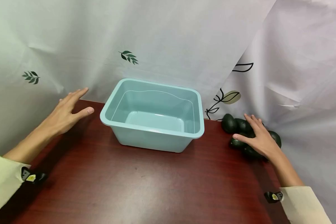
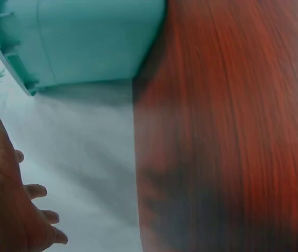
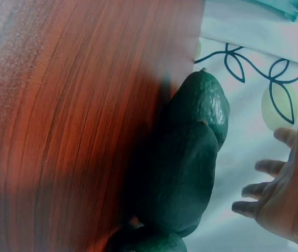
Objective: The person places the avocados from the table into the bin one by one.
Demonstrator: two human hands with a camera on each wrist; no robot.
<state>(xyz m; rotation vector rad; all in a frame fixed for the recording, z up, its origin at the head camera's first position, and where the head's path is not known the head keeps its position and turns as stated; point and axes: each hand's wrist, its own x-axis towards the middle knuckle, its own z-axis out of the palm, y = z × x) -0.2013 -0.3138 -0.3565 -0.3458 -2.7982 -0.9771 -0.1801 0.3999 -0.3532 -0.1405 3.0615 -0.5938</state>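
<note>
A light blue plastic tub (image 1: 152, 138) stands near the back of the table with nothing inside it. To its left, my left hand (image 1: 65, 116) hovers over the table edge, fingers extended and thumb apart, holding nothing. My right hand (image 1: 259, 137) is held above a cluster of dark green avocados (image 1: 237, 143) at the right, its fingers spread and partly covering them. In the right wrist view the avocados (image 3: 177, 173) lie against one another, and the hand (image 3: 290, 184) is apart from them. The left wrist view shows the tub's side (image 2: 96, 42) beyond the left hand (image 2: 12, 184).
The dark red wood-grain table (image 1: 145, 183) runs to a white curtain (image 1: 168, 40) with printed leaves, which hangs behind and on both sides. Black straps with small devices (image 1: 273, 196) sit at both sleeve cuffs.
</note>
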